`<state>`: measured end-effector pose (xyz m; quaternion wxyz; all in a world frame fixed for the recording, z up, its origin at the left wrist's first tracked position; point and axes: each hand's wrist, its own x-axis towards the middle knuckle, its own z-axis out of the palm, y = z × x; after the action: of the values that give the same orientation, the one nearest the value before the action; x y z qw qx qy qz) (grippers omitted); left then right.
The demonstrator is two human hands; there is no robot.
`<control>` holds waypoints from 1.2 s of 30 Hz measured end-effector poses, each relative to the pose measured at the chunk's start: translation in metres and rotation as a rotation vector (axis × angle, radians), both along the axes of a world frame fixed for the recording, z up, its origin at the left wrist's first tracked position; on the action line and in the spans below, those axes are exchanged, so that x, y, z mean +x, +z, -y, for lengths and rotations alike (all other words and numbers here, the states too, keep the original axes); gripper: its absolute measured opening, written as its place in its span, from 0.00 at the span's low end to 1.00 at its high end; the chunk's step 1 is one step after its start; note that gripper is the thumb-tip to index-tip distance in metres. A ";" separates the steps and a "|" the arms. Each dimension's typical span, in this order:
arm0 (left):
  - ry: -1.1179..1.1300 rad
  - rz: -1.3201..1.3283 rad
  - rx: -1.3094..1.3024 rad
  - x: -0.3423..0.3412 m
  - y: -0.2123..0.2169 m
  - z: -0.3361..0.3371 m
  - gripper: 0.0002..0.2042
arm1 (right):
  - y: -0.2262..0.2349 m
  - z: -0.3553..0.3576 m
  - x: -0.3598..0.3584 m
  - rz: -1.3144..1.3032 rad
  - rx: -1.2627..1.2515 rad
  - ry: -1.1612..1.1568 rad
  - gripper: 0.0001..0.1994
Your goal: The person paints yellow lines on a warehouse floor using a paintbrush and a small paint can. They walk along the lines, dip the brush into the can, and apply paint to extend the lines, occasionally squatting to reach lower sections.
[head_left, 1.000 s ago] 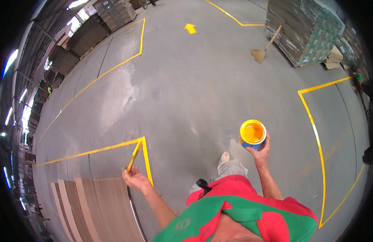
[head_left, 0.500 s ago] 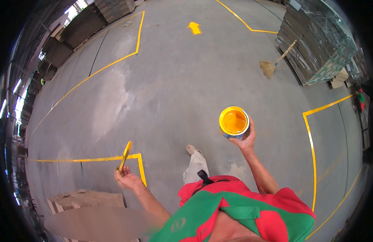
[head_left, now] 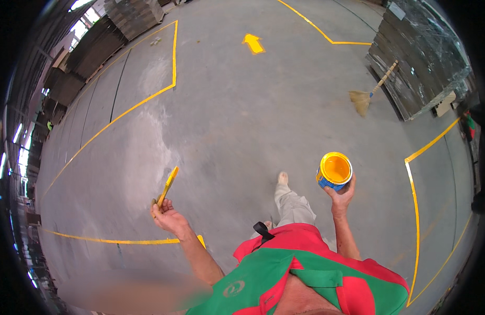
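Note:
My left hand (head_left: 166,214) grips a flat paintbrush (head_left: 168,185) coated in yellow paint, its tip pointing up and away from me. My right hand (head_left: 341,197) holds up a small blue can (head_left: 334,171) full of yellow paint from below, at about chest height. Both arms are raised in front of my red and green shirt. One of my legs, in light trousers with a pale shoe (head_left: 282,178), steps forward on the grey concrete floor (head_left: 242,110).
Yellow painted lines (head_left: 413,199) mark bays on the floor left and right, and a yellow arrow (head_left: 253,43) lies ahead. A broom (head_left: 369,93) leans on a wrapped pallet stack (head_left: 418,58) at the right. Flat cardboard stacks (head_left: 90,50) line the far left.
I have walked forward. The yellow corner mark and the cardboard at my lower left have slid back behind me, and the broom and pallet stack are nearer. Both hands keep their hold.

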<state>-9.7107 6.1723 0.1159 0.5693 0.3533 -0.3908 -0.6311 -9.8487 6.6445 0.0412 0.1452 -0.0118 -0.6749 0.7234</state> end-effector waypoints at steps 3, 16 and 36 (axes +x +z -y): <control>0.031 -0.016 0.006 -0.051 -0.005 0.032 0.14 | -0.008 0.038 -0.059 0.033 -0.036 0.037 0.53; 0.309 0.028 0.020 -0.210 0.010 0.156 0.16 | 0.024 0.242 -0.358 -0.014 -0.116 0.496 0.57; -0.043 0.024 -0.047 -0.634 0.028 0.460 0.15 | 0.026 0.443 -0.622 0.019 -0.068 0.033 0.54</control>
<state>-10.3444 5.7124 0.1439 0.5590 0.3388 -0.4198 -0.6297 -10.4704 6.2011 0.0674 0.1262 -0.0124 -0.6513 0.7481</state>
